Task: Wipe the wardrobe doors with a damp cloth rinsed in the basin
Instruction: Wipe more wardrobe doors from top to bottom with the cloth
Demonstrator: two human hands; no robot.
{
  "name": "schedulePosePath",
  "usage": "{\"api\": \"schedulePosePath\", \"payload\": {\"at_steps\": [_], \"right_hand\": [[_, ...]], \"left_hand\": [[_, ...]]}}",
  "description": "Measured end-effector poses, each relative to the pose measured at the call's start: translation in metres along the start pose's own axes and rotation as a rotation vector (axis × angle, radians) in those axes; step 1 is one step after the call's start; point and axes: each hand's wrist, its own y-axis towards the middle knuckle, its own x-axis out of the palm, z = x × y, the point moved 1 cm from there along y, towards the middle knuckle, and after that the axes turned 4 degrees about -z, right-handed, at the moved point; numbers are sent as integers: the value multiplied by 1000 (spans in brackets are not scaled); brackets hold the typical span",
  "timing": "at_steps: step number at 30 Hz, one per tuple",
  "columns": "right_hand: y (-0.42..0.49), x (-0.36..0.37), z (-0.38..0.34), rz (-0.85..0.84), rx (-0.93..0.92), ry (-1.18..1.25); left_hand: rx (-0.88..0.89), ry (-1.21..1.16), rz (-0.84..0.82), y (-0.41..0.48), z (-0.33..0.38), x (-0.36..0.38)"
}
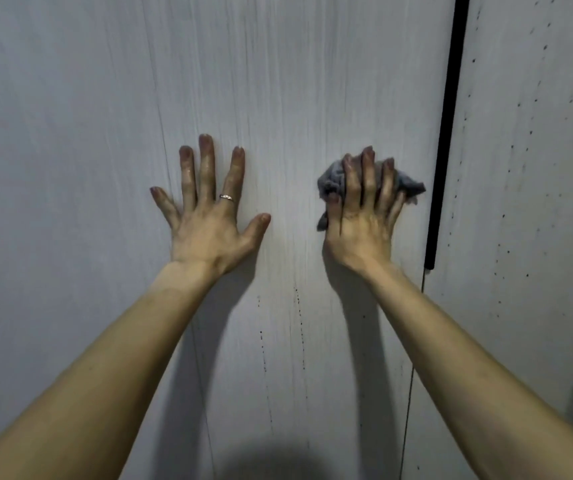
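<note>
cloth point(330, 183) bunched grey under right hand point(361, 230), fingers curled over it, pressed to wardrobe door point(278, 81) at 3 o'clock of left hand point(209, 233), which lies flat, fingers spread, on same door.

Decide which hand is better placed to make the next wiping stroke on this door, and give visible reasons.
Right. The right hand holds the grey cloth against the wardrobe door; the left hand lies flat on it, fingers spread, holding nothing.
</note>
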Motion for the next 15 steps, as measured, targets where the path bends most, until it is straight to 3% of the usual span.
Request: {"api": "schedulePosePath", "payload": {"at_steps": [4, 9, 11, 15], "right_hand": [[-13, 10, -3, 97, 54, 38], [-129, 37, 21, -104, -23, 7], [-109, 27, 31, -124, -47, -3], [-10, -6, 29, 8, 102, 38]], "left_hand": [[16, -9, 38, 1, -2, 5], [11, -17, 17, -2, -2, 2], [13, -20, 25, -2, 0, 2], [1, -14, 19, -1, 1, 3]]}}
